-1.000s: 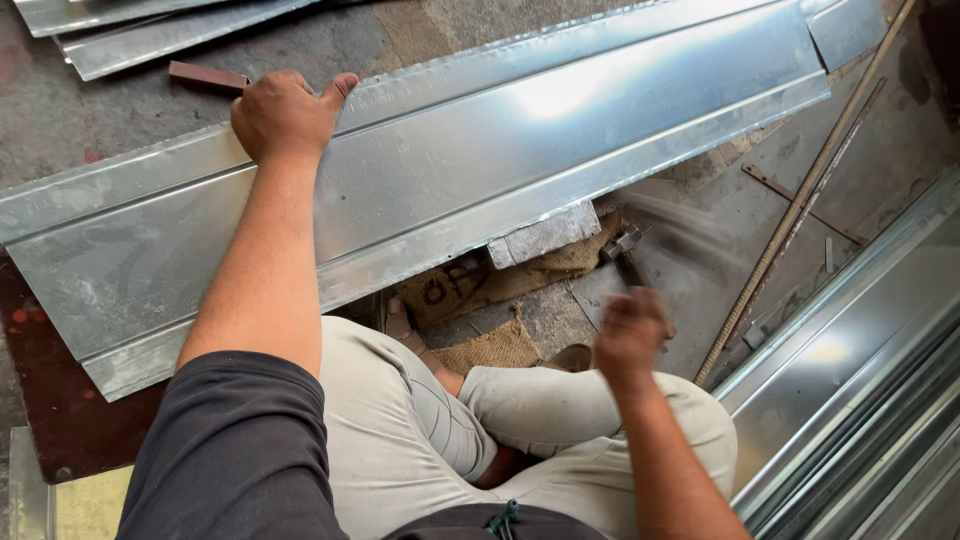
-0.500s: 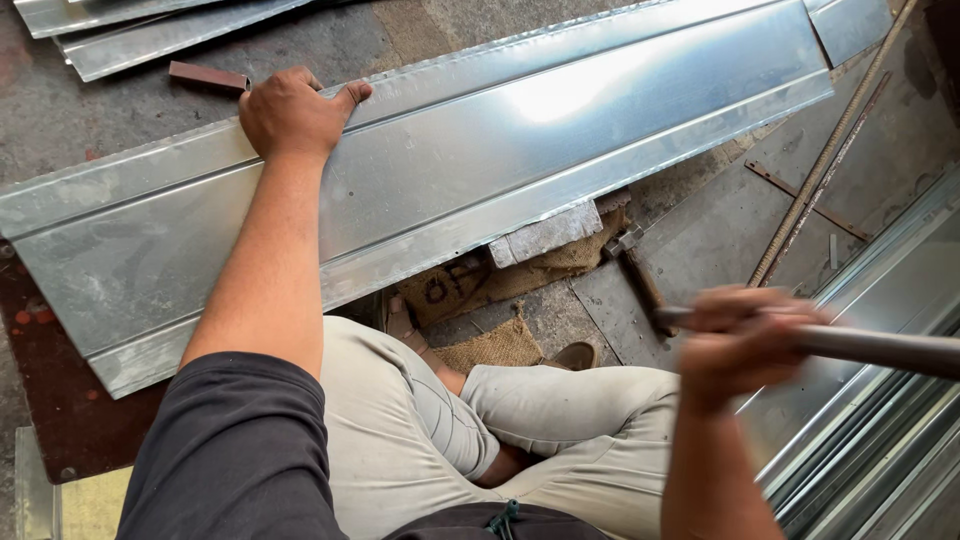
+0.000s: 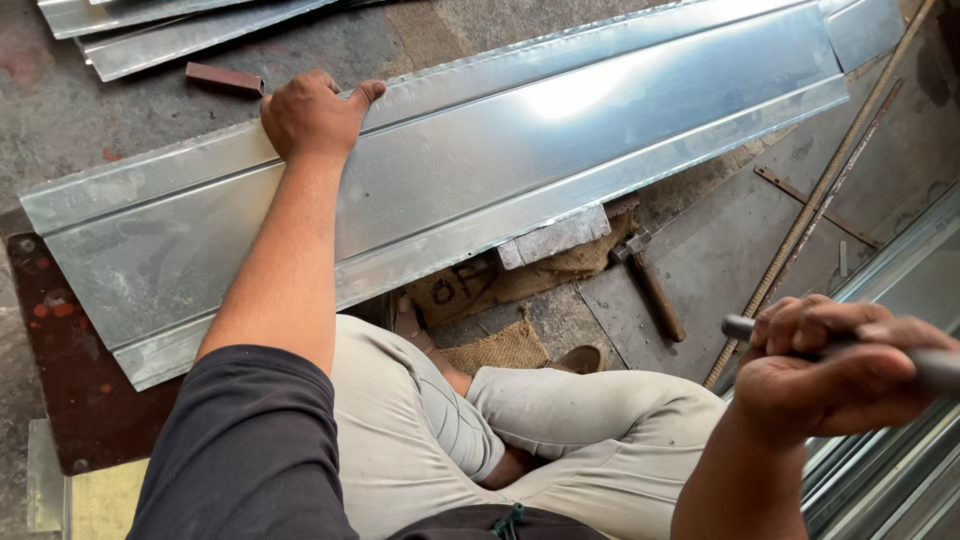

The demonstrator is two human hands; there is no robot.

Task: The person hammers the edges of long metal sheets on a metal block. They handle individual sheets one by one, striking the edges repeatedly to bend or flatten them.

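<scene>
A long folded sheet-metal panel lies across the floor in front of my crossed legs. My left hand presses down on its far edge, fingers curled over the rim. My right hand is at the lower right, closed around a grey metal rod that runs off the right edge. A hammer with a brown handle lies on the floor between the panel and my right hand, untouched.
A small metal block sits under the panel's near edge on burlap sacking. Thin rusty rods lie diagonally at right. More metal sheets lie top left, with stacked profiles at lower right. A brown bar rests near my left hand.
My right hand left the hammer on the floor, swung right and came up gripping the grey rod. My left hand stayed pressed on the panel.
</scene>
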